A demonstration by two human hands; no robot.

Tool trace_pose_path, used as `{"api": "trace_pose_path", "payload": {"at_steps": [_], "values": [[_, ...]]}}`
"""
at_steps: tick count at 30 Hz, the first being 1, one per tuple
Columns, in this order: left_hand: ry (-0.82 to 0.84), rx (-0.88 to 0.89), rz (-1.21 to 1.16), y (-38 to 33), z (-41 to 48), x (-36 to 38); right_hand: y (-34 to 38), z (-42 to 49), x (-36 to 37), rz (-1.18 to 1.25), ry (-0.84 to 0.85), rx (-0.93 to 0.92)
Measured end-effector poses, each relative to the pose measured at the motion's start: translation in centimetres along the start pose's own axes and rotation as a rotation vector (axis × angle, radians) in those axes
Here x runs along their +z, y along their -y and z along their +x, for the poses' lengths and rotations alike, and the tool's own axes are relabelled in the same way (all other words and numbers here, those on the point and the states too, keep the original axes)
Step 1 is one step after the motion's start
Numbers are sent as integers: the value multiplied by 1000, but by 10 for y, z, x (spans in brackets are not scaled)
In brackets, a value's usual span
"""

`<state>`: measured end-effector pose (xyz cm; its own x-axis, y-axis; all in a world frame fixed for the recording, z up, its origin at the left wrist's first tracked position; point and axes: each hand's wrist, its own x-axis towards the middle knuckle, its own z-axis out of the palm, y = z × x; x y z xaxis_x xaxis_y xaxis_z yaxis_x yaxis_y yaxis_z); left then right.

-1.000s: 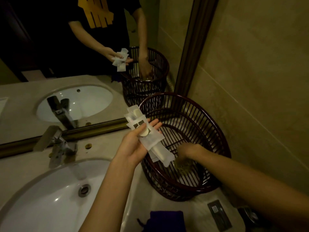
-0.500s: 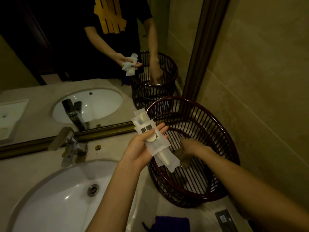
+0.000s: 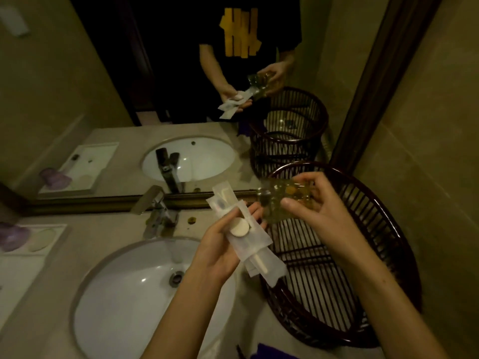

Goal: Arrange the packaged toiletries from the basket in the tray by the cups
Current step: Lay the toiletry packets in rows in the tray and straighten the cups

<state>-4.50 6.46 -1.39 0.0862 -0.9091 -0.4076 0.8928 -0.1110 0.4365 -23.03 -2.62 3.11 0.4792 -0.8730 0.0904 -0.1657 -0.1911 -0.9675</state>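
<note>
1. Two bare hands meet above the near rim of the dark slatted basket (image 3: 383, 257), which stands on the counter against the wall, to the right of the white sink (image 3: 124, 301).
2. Left hand (image 3: 225, 244), palm up just left of the basket, has its fingers curled under a stack of white packaged toiletries (image 3: 248, 237); a round pale item lies on top of the stack.
3. Right hand (image 3: 318, 211), over the basket's rim, pinches a crumpled clear plastic packet (image 3: 282, 200) between thumb and fingers, its lower edge touching the left fingertips.
4. Left of the sink, at the counter's far edge, a white tray (image 3: 36, 244) holds a purple cup (image 3: 13, 237).
5. Behind the sink stands a metal faucet (image 3: 158, 211), below the mirror (image 3: 129, 86).
</note>
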Motion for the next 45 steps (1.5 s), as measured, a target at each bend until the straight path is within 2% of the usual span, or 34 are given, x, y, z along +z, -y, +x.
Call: {"api": "trace_pose_path", "payload": {"at_steps": [3,6,9,13,22,24,28,33,41,45], "values": [[33,1,-66,-13,-24,-20,22,-12,46,-20,125,-88],[57,8,-126,-28,-54,-48,32,-24,95,-114,175,-111],[26,63,-165,-47,-90,-81,42,-41,149,-223,231,-134],[-28,127,-224,-77,-144,-135,53,-68,227,-332,335,-275],[-182,281,-351,-155,-308,-295,106,-134,417,-220,457,-271],[-219,343,-403,-188,-362,-352,126,-152,496,-221,514,-291],[-278,342,-432,-205,-376,-358,133,-141,515,-191,502,-273],[-274,367,-467,-253,-383,-399,135,-112,577,-220,490,-273],[-311,333,-487,-322,-343,-432,110,-6,639,-313,350,-239],[-285,308,-450,-356,-324,-445,84,52,683,-429,352,-262]]}}
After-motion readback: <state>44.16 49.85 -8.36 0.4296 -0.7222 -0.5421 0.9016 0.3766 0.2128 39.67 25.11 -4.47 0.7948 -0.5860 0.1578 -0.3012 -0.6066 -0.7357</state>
